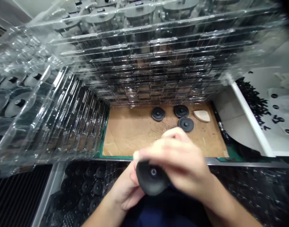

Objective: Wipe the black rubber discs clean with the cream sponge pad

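Note:
My left hand [124,192] grips a black rounded disc [146,184] with a small ringed hub at its centre, held tilted toward me in front of the bench edge. Over the disc's upper right edge lies my right hand [184,159], slightly smeared by motion. Its fingers are curled and closed; whatever they may hold is hidden. Beyond my hands, similar black discs [158,113] lie on a brown cardboard sheet [125,132]. Two of them sit close together at the right, near a pale curved wedge-shaped piece [202,115].
Tall stacks of clear plastic trays [144,63] rise at the back and left [64,116]. A white bin [250,119] at the right has small black pieces [251,97] beside it. Black parts [87,186] fill a tray below left. Dark wrapped items [257,192] lie below right.

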`<state>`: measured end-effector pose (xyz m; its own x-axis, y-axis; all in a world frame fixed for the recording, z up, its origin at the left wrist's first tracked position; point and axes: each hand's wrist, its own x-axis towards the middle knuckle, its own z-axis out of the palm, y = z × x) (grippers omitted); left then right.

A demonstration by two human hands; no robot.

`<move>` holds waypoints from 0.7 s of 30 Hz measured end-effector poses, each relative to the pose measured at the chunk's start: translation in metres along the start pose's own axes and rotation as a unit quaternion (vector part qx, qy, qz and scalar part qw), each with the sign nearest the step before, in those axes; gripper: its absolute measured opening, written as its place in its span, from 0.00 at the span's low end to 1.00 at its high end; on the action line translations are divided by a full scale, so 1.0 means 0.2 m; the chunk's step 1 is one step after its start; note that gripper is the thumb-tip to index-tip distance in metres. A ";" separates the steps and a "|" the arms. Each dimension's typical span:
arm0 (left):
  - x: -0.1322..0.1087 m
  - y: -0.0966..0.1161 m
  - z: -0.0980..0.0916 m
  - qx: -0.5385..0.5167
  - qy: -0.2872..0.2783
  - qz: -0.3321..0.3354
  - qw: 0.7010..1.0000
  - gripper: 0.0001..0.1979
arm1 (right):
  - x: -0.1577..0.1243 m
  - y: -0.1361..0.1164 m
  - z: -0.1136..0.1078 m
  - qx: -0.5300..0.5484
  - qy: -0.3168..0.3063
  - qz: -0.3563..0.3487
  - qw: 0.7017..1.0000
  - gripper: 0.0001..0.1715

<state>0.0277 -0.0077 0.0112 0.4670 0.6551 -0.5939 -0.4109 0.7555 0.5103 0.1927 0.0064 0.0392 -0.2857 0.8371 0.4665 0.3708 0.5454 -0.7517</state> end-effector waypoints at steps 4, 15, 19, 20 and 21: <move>0.01 0.01 -0.01 -0.100 -0.089 -0.026 0.991 0.25 | -0.10 0.19 0.06 0.038 0.045 0.275 0.960 0.17; 0.00 0.01 -0.13 -0.156 -0.034 0.000 0.987 0.29 | -0.49 0.35 0.42 -0.072 -0.024 0.338 0.938 0.22; 0.01 0.02 -0.13 -0.158 -0.028 0.030 0.987 0.25 | -0.43 0.36 0.36 -0.107 -0.020 0.326 0.939 0.19; 0.01 0.02 -0.13 -0.156 -0.026 0.036 0.987 0.24 | -0.39 0.35 0.33 -0.111 -0.015 0.322 0.940 0.18; 0.01 0.02 -0.13 -0.153 -0.022 0.039 0.987 0.23 | -0.34 0.32 0.29 -0.114 -0.009 0.318 0.941 0.17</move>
<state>0.0071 -0.0038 -0.0044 0.4544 0.7165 -0.5293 -0.6621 0.6692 0.3374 0.1839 -0.0173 -0.0679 0.0440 0.9976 -0.0543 0.6510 -0.0699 -0.7559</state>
